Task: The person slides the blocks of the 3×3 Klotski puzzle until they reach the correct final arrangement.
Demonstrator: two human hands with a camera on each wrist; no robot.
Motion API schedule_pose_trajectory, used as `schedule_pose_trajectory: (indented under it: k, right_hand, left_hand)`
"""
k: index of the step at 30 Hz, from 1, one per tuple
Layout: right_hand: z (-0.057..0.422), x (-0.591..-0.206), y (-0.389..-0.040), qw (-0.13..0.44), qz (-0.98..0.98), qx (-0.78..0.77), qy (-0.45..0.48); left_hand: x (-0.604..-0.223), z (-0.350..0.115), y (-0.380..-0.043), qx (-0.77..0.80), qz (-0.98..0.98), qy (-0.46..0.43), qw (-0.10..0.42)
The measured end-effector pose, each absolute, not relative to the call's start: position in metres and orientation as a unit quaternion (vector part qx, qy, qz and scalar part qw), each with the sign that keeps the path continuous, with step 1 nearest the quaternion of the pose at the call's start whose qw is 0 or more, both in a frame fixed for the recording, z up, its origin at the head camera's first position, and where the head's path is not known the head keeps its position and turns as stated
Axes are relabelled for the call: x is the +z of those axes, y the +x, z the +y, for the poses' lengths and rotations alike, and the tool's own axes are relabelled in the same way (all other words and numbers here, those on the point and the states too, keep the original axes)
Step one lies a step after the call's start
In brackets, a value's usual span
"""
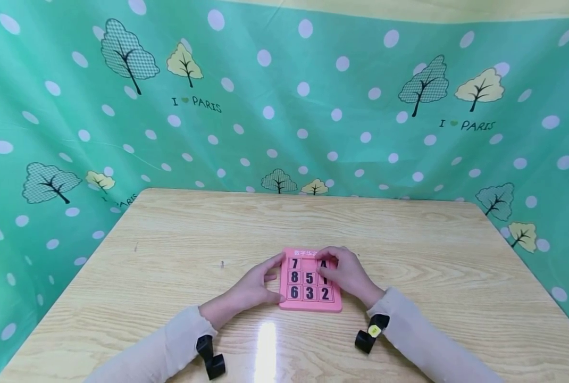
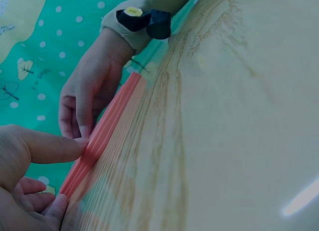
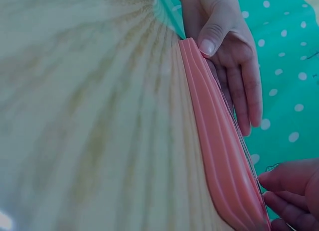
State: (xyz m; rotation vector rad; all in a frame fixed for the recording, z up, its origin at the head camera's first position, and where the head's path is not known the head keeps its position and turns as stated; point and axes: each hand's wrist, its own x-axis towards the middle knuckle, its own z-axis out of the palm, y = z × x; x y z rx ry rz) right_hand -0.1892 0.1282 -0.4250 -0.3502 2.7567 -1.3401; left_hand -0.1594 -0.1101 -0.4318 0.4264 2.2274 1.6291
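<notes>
A pink number slide puzzle (image 1: 310, 306) lies flat on the table, numbered tiles facing up. The top row reads 7, a gap, then a partly covered 4; below come 8, 5, 1 and 6, 3, 2. My left hand (image 1: 248, 287) holds the puzzle's left side, thumb at the lower corner and a finger near the upper one. Over the upper right tiles, my right hand (image 1: 350, 274) touches the board with thumb and fingertips. Both wrist views show the puzzle's ridged side edge (image 2: 107, 124) low against the wood; its face is hidden there.
The wooden table (image 1: 193, 229) extends around the puzzle on all sides. A green dotted cloth (image 1: 284, 106) with trees hangs behind and beside it. Each wrist wears a black camera mount (image 1: 371, 332). Light glares off the table (image 1: 265, 351) near the front.
</notes>
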Motion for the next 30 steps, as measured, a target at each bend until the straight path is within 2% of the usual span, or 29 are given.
schedule_pose_trajectory:
  k: [17,30]
  right_hand:
    - [0.105,-0.422,-0.192,0.044,0.868,-0.463,-0.172]
    - [0.083,-0.42,-0.194,0.043,0.879,-0.443,-0.173]
  left_hand:
    - [-0.432,-0.11,-0.161,0.588,0.774,0.154,0.176]
    - [-0.432,-0.111,-0.161,0.586,0.774,0.167,0.171]
